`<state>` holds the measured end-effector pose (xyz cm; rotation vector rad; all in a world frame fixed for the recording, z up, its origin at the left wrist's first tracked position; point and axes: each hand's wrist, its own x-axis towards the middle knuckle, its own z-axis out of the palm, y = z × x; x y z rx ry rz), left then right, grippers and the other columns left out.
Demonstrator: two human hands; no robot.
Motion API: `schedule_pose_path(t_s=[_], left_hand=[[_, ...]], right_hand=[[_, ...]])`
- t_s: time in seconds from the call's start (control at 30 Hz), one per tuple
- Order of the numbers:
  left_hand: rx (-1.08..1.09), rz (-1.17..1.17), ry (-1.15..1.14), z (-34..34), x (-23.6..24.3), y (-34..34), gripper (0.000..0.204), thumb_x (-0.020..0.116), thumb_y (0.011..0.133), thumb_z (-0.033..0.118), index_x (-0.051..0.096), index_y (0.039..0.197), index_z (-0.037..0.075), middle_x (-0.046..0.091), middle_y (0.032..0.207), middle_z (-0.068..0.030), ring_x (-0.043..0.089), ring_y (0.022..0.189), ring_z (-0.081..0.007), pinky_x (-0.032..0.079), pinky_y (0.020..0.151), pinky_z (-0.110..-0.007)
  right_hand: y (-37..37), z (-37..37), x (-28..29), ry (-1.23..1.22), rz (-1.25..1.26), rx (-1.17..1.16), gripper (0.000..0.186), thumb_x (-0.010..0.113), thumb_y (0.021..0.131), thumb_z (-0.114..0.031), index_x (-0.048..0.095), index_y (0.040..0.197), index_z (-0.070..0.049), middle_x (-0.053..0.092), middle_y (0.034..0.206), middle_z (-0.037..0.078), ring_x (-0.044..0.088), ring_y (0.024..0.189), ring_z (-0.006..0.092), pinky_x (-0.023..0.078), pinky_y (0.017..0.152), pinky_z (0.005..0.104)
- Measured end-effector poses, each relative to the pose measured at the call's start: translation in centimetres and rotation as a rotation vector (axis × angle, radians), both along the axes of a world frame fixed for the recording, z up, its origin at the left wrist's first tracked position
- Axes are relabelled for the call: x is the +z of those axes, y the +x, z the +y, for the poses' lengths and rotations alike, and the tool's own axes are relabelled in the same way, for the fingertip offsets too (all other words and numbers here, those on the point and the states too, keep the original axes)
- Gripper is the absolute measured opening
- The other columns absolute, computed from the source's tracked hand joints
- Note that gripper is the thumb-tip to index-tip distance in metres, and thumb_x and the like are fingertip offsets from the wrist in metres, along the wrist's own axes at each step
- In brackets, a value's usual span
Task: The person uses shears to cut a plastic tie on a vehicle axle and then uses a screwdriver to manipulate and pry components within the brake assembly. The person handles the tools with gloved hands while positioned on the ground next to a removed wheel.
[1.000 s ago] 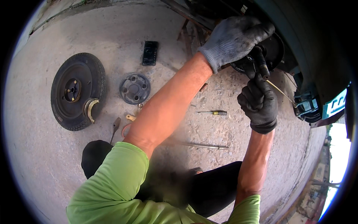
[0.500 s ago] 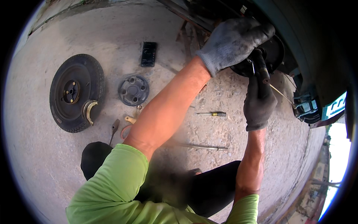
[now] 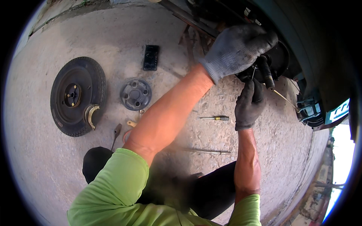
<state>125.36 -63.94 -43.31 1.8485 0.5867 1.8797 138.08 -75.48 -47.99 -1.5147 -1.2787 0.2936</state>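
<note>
Both my hands wear dark grey work gloves and are at a black round brake backing plate (image 3: 282,56) under the vehicle, at the upper right. My left hand (image 3: 241,51) is closed against the plate's near left side; its fingertips and whatever they grip are hidden. Just below it, my right hand (image 3: 249,105) pinches a thin metal rod (image 3: 253,72) that points up into the brake parts. The rod's lower end is hidden in the glove. A dark axle spindle (image 3: 267,73) sticks out beside my right fingertips.
On the concrete lie a tyred wheel (image 3: 77,116) with a curved brake shoe (image 3: 90,116) on it, a brake drum (image 3: 135,94), a phone (image 3: 151,57), a screwdriver (image 3: 218,118) and a metal bar (image 3: 207,151). The vehicle body (image 3: 320,64) overhangs at right.
My right hand has shifted left and slightly down, away from the spindle, with its fingers now in a pinch. My left hand stays almost in place.
</note>
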Motion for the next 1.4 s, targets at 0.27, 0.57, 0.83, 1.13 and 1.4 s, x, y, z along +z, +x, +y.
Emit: schedule_pose_path(t_s=[0.27,0.57,0.83,1.13,1.4], left_hand=[[0.183,0.022,0.161,1.0,-1.5,0.8,0.024,0.065,0.098,0.033,0.074,0.099,0.011,0.071,0.086,-0.0108,0.069,0.079,-0.0303,0.056,0.068,-0.041],[-0.092,-0.049,-0.161,0.5,-0.5,-0.3,0.033,0.070,0.094,0.036,0.074,0.106,0.006,0.074,0.094,-0.0151,0.071,0.090,-0.0302,0.055,0.081,-0.036],[0.090,0.153,0.203,2.0,-1.6,-0.7,0.025,0.060,0.101,0.021,0.070,0.122,0.013,0.073,0.113,-0.0102,0.070,0.103,-0.0265,0.057,0.092,-0.036],[0.307,0.233,0.414,4.0,-3.2,0.7,0.032,0.057,0.100,0.020,0.064,0.131,0.013,0.068,0.121,-0.0135,0.065,0.109,-0.0322,0.056,0.094,-0.041],[0.299,0.329,0.498,3.7,-2.2,-1.1,0.049,0.063,0.094,0.012,0.055,0.142,0.005,0.061,0.134,-0.0201,0.059,0.120,-0.0369,0.051,0.103,-0.045]], right_hand=[[2.3,-1.0,2.2,-0.180,0.042,-0.052,0.024,0.063,0.099,-0.020,0.070,0.095,0.002,0.056,0.059,0.001,0.052,0.052,0.0072,0.040,0.050,0.0251],[2.3,-1.9,7.3,-0.449,0.938,0.339,0.020,0.051,0.105,-0.018,0.060,0.101,0.000,0.035,0.059,-0.007,0.033,0.046,0.0053,0.030,0.047,0.0227],[6.1,-0.5,7.3,-0.554,0.960,0.449,0.022,0.052,0.104,-0.014,0.063,0.097,0.004,0.038,0.061,-0.005,0.034,0.047,0.0061,0.030,0.047,0.0234],[9.4,1.2,8.3,-0.680,0.790,0.573,0.028,0.049,0.106,-0.015,0.065,0.110,0.008,0.039,0.061,-0.005,0.034,0.047,0.0047,0.029,0.046,0.0221],[9.8,3.0,10.7,-0.812,0.219,0.597,0.027,0.050,0.106,-0.012,0.068,0.121,0.001,0.043,0.061,-0.005,0.038,0.047,0.0027,0.028,0.044,0.0218]])
